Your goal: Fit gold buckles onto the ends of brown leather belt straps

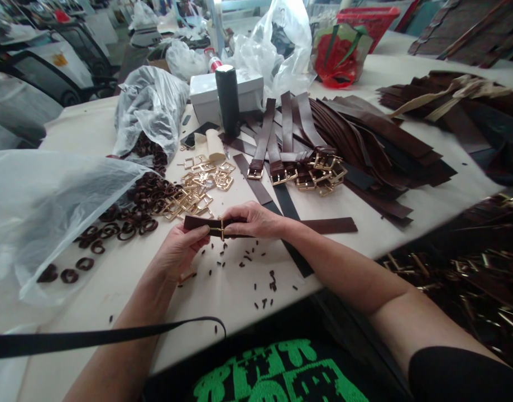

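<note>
Between my two hands is a dark brown leather belt strap [195, 223] with a gold buckle [222, 229] on it. My left hand [187, 243] pinches the strap's short end, thumb on top, just left of the buckle. On the other side my right hand [252, 219] grips the strap close to the buckle, its fingers closed. The strap's long part [329, 225] comes out beyond my right wrist and lies on the table. Small dark leather bits [248, 257] are scattered below my hands. Loose gold buckles [189, 198] lie just past my left hand.
Brown leather loops [126, 230] spill from plastic bags [151, 106] at the left. Buckled straps [264, 137] and a fanned pile of straps [356, 134] lie at the back right. A black bottle [228, 100] stands before a white box [250, 92]. More buckled belts [461, 285] hang below the right edge.
</note>
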Demonstrator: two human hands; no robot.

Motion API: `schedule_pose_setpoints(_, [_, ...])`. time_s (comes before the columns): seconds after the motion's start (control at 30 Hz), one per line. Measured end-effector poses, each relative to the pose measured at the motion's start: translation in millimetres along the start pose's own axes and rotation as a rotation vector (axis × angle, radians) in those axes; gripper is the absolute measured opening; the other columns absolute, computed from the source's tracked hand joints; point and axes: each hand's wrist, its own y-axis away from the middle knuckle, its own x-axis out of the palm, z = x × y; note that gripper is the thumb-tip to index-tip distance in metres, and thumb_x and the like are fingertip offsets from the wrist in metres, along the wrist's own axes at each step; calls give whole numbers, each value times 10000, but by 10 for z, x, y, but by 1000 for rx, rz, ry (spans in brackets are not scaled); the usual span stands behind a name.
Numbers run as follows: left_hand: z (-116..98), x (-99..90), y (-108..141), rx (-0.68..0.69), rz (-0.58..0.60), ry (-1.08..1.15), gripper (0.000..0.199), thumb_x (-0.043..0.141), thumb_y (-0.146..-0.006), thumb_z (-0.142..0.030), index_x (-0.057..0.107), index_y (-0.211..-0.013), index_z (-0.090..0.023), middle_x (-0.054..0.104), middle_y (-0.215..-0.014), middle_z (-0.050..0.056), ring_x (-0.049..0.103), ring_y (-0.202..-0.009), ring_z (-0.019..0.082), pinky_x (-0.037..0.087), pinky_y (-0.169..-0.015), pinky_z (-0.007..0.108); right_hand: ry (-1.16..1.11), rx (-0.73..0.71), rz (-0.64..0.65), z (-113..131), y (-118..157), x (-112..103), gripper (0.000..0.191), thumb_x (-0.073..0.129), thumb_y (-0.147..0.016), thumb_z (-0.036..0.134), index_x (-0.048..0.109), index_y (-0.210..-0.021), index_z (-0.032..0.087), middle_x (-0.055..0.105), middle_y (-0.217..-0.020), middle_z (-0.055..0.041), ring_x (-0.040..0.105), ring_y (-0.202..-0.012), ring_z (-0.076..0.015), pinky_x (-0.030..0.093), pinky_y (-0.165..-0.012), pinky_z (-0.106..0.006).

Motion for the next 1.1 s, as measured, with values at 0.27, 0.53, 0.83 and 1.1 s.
schedule_pose_setpoints(0.27, [123, 5, -63, 335, -155, -247, 346, 893, -599, -342, 689, -800, -149, 652, -656, -3, 569, -548, 105, 477, -575, 230, 123, 0, -205, -35, -19, 182, 124, 662, -910, 237, 673, -961, 124, 646, -674, 31, 592, -585, -79, 428, -591, -182])
schedule_pose_setpoints(0.53, [200, 82, -40, 546, -210, -520, 223, 735, -814, -348, 598, -906, -199, 666, -691, -17, 624, -568, 144, 490, -583, 246, 267, -10, -329, -23, -14, 289, 64, 674, -881, 188, 656, -874, 127, 612, -637, 36, 543, -570, -78, 365, -580, -192])
schedule_pose_setpoints(0.83, [217, 137, 69, 500, -194, -516, 312, 787, -770, -379, 684, -1026, -232, 718, -911, 17, 671, -662, 163, 495, -644, 248, 360, 187, -468, 6, -84, 336, 295, 702, -869, 285, 558, -650, 151, 498, -554, 54, 407, -535, -73, 268, -546, -223])
schedule_pose_setpoints(1.1, [113, 137, 8, 199, 0, -5, 568, 670, -754, -687, 735, -947, -156, 753, -927, 114, 697, -772, 209, 562, -675, 305, 155, 113, -464, 4, -74, 283, 287, 681, -885, 312, 576, -675, 148, 519, -549, 58, 434, -517, -65, 311, -531, -204])
